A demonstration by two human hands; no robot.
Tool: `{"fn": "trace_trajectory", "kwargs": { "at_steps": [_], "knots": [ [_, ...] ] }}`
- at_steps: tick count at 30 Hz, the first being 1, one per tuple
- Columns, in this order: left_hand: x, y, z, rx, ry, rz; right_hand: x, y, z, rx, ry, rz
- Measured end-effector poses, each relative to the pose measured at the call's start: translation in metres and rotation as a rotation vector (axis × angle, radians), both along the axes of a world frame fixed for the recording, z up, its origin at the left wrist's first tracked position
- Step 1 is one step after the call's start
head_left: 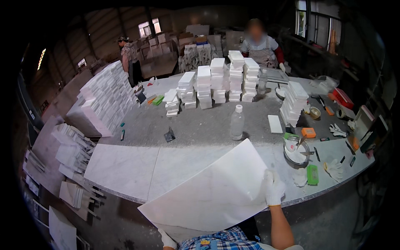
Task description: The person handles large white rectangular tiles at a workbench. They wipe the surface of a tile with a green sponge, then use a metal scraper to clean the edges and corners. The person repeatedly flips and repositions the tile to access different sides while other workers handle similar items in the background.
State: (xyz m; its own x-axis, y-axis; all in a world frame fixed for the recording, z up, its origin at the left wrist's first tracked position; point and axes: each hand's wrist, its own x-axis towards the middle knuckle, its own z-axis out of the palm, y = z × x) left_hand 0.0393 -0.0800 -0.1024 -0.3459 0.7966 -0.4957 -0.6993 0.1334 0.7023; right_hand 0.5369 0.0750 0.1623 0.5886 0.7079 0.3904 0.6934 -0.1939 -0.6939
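A large white marble slab (pixel 208 189) with faint grey veins is held at a slant over the near edge of the worktable, in front of my body. My right hand (pixel 274 188), in a white work glove, is closed on its right edge. At the slab's lower left corner is my gloved left hand (pixel 167 239); its fingers are partly hidden, and it seems to support the slab from below. Beyond the slab stands a clear plastic bottle (pixel 237 123). To the right of the slab are a bowl of white paste (pixel 295 155) with spatulas in it and a green box (pixel 312 174).
Stacks of white tiles (pixel 204 87) line the table's far side, with a larger block of them (pixel 107 98) at left. A spare glove (pixel 333 170) and an orange sponge-like block (pixel 308 132) lie at right. One person (pixel 260 48) stands across the table, another (pixel 130 62) farther left.
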Motion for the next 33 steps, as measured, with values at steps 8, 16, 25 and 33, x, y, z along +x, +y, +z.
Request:
{"fn": "trace_trajectory", "kwargs": {
  "at_steps": [8, 16, 25, 33],
  "knots": [
    [-0.006, 0.009, -0.005, -0.051, -0.017, 0.037, 0.003, -0.002, -0.008, -0.056, -0.028, -0.081],
    [-0.007, 0.010, -0.015, -0.069, -0.025, 0.048, 0.003, 0.001, -0.006, 0.011, -0.062, -0.045],
    [-0.007, 0.007, -0.020, -0.063, -0.023, 0.069, 0.000, -0.002, 0.002, -0.057, 0.009, -0.055],
    [-0.006, 0.006, -0.026, -0.043, 0.011, 0.116, 0.006, 0.000, -0.014, -0.016, -0.076, -0.078]
  ]
}}
